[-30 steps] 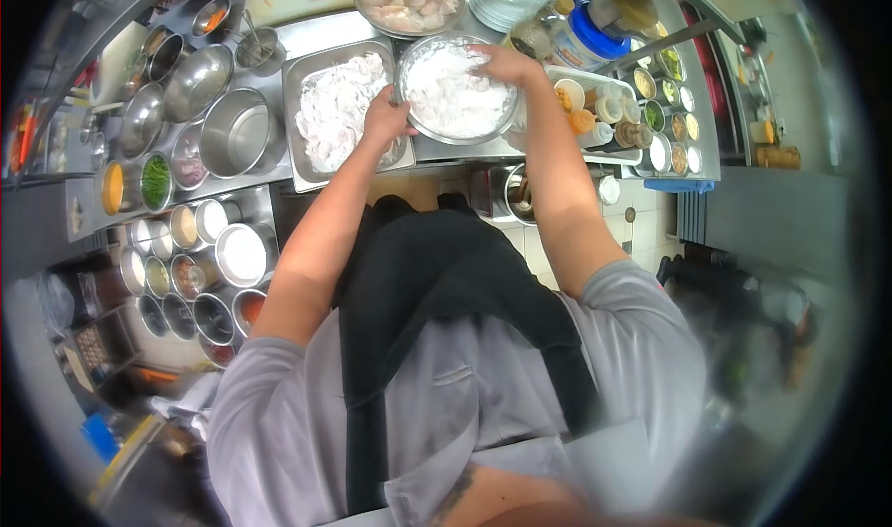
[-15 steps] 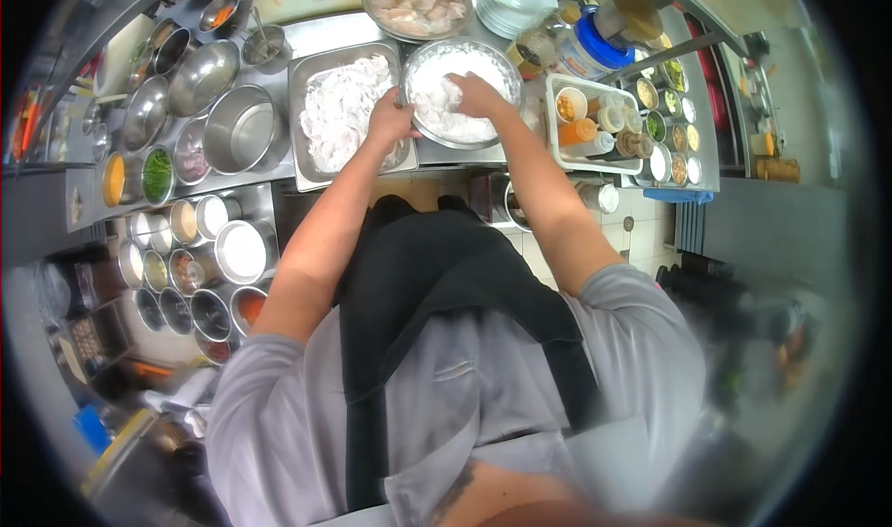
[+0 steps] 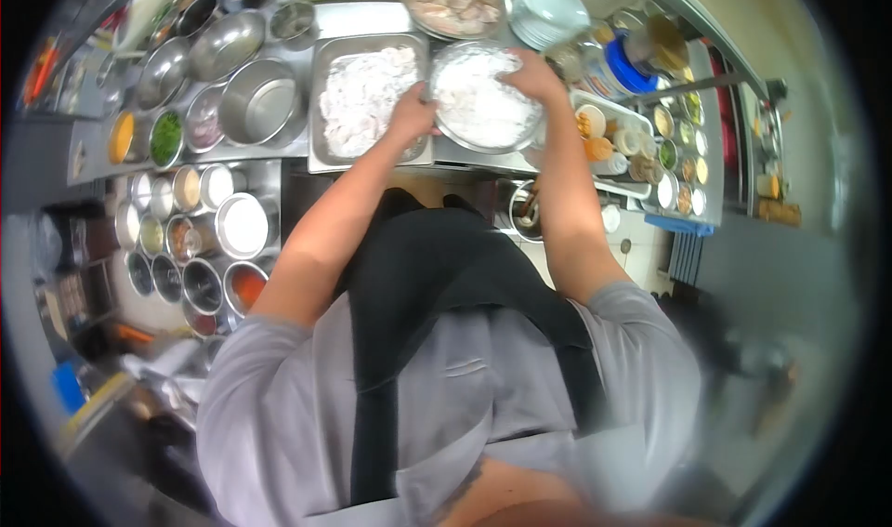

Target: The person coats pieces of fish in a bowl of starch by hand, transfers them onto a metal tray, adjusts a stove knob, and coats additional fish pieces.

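Note:
A steel mixing bowl (image 3: pixel 476 118) of white flour-like powder is in front of me. My left hand (image 3: pixel 413 116) is closed on its left rim, with some fingers under the edge. My right hand (image 3: pixel 537 76) lies across the upper right rim, fingers bent inward over it toward the powder; the outer side of its grip is hidden. Left of the bowl, a rectangular steel tray (image 3: pixel 319 81) holds powder-coated pale pieces (image 3: pixel 367 99). Behind stands a steel bowl of pale raw meat pieces (image 3: pixel 453 5).
Stacked pale plates (image 3: pixel 550 14) and a blue-lidded tub (image 3: pixel 632 67) stand at the back right. A white basket (image 3: pixel 632 188) with sauce bottles is by my right forearm. An empty steel pot (image 3: pixel 260 102) and several bowls stand left; lower left are more containers (image 3: pixel 242 225).
My right hand has moved from the middle of the powder to the bowl's upper right rim. My left hand stays on the left rim. The whole view has shifted slightly.

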The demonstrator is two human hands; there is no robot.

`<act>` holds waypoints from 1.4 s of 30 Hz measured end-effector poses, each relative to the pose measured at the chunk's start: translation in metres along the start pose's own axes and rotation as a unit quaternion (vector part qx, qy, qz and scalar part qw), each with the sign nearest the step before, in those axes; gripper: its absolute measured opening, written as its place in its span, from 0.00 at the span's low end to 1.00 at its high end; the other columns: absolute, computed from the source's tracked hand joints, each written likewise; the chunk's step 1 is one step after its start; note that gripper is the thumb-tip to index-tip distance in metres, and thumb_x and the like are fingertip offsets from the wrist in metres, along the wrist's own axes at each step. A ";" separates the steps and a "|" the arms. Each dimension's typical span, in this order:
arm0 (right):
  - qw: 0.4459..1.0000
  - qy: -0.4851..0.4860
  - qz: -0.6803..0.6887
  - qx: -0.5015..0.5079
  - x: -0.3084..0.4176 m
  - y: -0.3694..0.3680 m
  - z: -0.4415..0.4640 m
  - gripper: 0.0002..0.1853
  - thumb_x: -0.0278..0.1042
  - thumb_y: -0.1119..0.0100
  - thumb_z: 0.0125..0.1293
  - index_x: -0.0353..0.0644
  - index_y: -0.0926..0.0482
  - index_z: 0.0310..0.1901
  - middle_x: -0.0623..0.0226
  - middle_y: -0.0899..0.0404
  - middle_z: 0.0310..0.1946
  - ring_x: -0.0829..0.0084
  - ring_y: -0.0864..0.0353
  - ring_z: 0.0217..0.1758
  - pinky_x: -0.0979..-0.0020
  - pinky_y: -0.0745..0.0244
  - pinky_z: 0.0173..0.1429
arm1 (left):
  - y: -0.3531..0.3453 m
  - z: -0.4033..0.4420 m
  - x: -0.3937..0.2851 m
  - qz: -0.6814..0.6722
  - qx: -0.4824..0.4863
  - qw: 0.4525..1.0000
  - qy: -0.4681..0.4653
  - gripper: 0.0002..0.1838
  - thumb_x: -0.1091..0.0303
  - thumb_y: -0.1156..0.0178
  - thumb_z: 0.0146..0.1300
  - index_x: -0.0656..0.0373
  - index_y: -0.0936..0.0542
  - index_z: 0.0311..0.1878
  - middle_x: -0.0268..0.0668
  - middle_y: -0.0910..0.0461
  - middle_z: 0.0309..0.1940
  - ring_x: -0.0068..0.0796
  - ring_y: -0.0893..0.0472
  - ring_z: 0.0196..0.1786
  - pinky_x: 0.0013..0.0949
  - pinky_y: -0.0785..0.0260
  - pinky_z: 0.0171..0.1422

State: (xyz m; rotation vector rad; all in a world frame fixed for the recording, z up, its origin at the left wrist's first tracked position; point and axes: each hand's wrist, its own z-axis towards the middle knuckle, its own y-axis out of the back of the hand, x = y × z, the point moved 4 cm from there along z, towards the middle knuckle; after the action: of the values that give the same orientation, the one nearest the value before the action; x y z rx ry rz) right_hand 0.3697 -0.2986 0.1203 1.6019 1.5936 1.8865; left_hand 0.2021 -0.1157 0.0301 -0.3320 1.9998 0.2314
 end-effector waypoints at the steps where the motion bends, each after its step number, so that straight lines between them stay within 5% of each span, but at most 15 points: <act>1: 1.000 0.012 0.003 0.009 0.012 -0.004 0.004 0.36 0.38 0.26 0.51 0.33 0.25 0.62 0.48 0.15 0.45 0.64 0.15 0.42 0.65 0.21 0.49 | 0.000 0.001 0.004 -0.001 0.000 1.000 0.005 0.33 0.73 0.42 0.67 0.67 0.40 0.73 0.53 0.22 0.48 0.40 0.15 0.36 0.34 0.17 0.30; 4: 0.988 0.034 0.149 0.018 0.046 -0.015 0.016 0.33 0.36 0.25 0.51 0.35 0.22 0.60 0.55 0.14 0.42 0.69 0.17 0.39 0.67 0.21 0.46 | 0.001 -0.003 0.003 -0.008 -0.026 1.000 0.003 0.32 0.72 0.42 0.67 0.67 0.39 0.73 0.51 0.21 0.45 0.38 0.15 0.35 0.34 0.17 0.31; 7: 0.979 0.118 0.153 0.064 0.087 -0.045 0.051 0.33 0.38 0.25 0.51 0.37 0.22 0.59 0.55 0.14 0.45 0.66 0.16 0.44 0.67 0.21 0.50 | 0.002 -0.003 0.008 -0.013 -0.011 1.000 -0.013 0.31 0.71 0.42 0.67 0.71 0.38 0.71 0.49 0.19 0.41 0.36 0.15 0.32 0.33 0.17 0.32; 12: 0.987 0.153 -0.014 0.048 0.140 -0.107 0.095 0.31 0.43 0.33 0.55 0.41 0.22 0.61 0.47 0.19 0.54 0.53 0.18 0.57 0.62 0.24 0.61 | 0.003 -0.010 0.015 -0.048 0.005 0.999 -0.006 0.27 0.68 0.41 0.71 0.75 0.34 0.67 0.46 0.21 0.37 0.33 0.15 0.31 0.32 0.19 0.32; 18: 0.972 0.137 -0.134 0.135 0.128 -0.136 0.110 0.27 0.38 0.42 0.58 0.42 0.22 0.61 0.45 0.20 0.56 0.50 0.21 0.60 0.58 0.26 0.64 | 0.010 -0.016 0.024 -0.096 0.023 0.995 0.032 0.21 0.67 0.41 0.71 0.74 0.29 0.59 0.43 0.21 0.33 0.34 0.15 0.29 0.33 0.19 0.32; 22: 0.984 0.154 -0.081 -0.023 0.097 -0.065 0.068 0.26 0.34 0.40 0.58 0.41 0.21 0.60 0.45 0.20 0.55 0.49 0.21 0.59 0.58 0.27 0.65 | 0.009 -0.020 0.020 -0.101 0.024 0.994 0.028 0.19 0.66 0.41 0.72 0.73 0.28 0.56 0.42 0.22 0.32 0.34 0.15 0.29 0.33 0.19 0.31; 25: 0.985 0.122 -0.123 0.013 0.024 -0.051 0.052 0.31 0.37 0.33 0.54 0.42 0.23 0.62 0.46 0.20 0.57 0.49 0.22 0.61 0.58 0.29 0.67 | 0.002 -0.017 0.017 -0.082 0.035 0.995 0.034 0.16 0.66 0.41 0.71 0.71 0.28 0.51 0.42 0.22 0.32 0.34 0.15 0.29 0.33 0.19 0.31; 27: 0.971 0.139 -0.126 0.149 -0.016 -0.071 0.031 0.40 0.42 0.26 0.47 0.47 0.26 0.66 0.48 0.22 0.60 0.50 0.25 0.65 0.59 0.31 0.69 | -0.004 -0.010 0.022 -0.068 0.017 0.998 0.011 0.14 0.67 0.41 0.71 0.69 0.29 0.46 0.43 0.22 0.32 0.34 0.15 0.29 0.33 0.19 0.30; 29: 0.966 0.167 -0.165 0.107 -0.027 -0.105 0.013 0.48 0.46 0.22 0.40 0.54 0.28 0.69 0.49 0.25 0.63 0.53 0.27 0.68 0.60 0.32 0.71 | -0.008 -0.006 0.020 -0.057 0.014 0.998 0.004 0.13 0.67 0.41 0.71 0.69 0.29 0.45 0.44 0.23 0.32 0.34 0.16 0.29 0.33 0.19 0.30; 30: 0.959 0.141 -0.242 0.052 -0.019 -0.112 -0.003 0.42 0.41 0.24 0.43 0.57 0.25 0.66 0.50 0.26 0.64 0.52 0.26 0.67 0.60 0.29 0.68 | -0.008 -0.004 0.020 -0.051 0.002 0.999 -0.001 0.13 0.68 0.41 0.71 0.69 0.30 0.44 0.45 0.23 0.33 0.34 0.16 0.28 0.33 0.19 0.30; 34: 0.979 0.043 -0.187 0.076 -0.020 -0.101 0.002 0.31 0.31 0.34 0.51 0.51 0.22 0.62 0.53 0.25 0.63 0.54 0.24 0.64 0.58 0.25 0.63 | -0.005 -0.003 0.018 -0.036 0.017 0.999 0.001 0.13 0.69 0.41 0.69 0.67 0.32 0.34 0.45 0.24 0.32 0.36 0.15 0.29 0.32 0.19 0.27; 37: 0.983 0.081 -0.145 0.073 -0.019 -0.070 0.006 0.31 0.30 0.36 0.52 0.48 0.23 0.63 0.53 0.21 0.59 0.54 0.22 0.62 0.58 0.25 0.63 | -0.004 0.003 0.021 -0.035 0.020 0.999 0.029 0.13 0.69 0.40 0.69 0.67 0.32 0.34 0.45 0.24 0.32 0.35 0.15 0.29 0.31 0.19 0.27; 42: 0.989 0.068 -0.121 0.053 -0.010 -0.027 0.012 0.33 0.53 0.32 0.59 0.47 0.24 0.64 0.51 0.19 0.56 0.52 0.21 0.60 0.59 0.27 0.64 | -0.004 0.003 0.016 -0.020 0.030 0.999 0.031 0.11 0.68 0.43 0.71 0.67 0.31 0.40 0.48 0.22 0.32 0.37 0.15 0.29 0.33 0.17 0.32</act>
State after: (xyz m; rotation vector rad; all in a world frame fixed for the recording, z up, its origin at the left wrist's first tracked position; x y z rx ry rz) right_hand 0.3710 -0.2884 0.0911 1.2713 1.8790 1.8428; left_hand 0.1989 -0.1205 0.0145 -0.3454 2.0540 0.1376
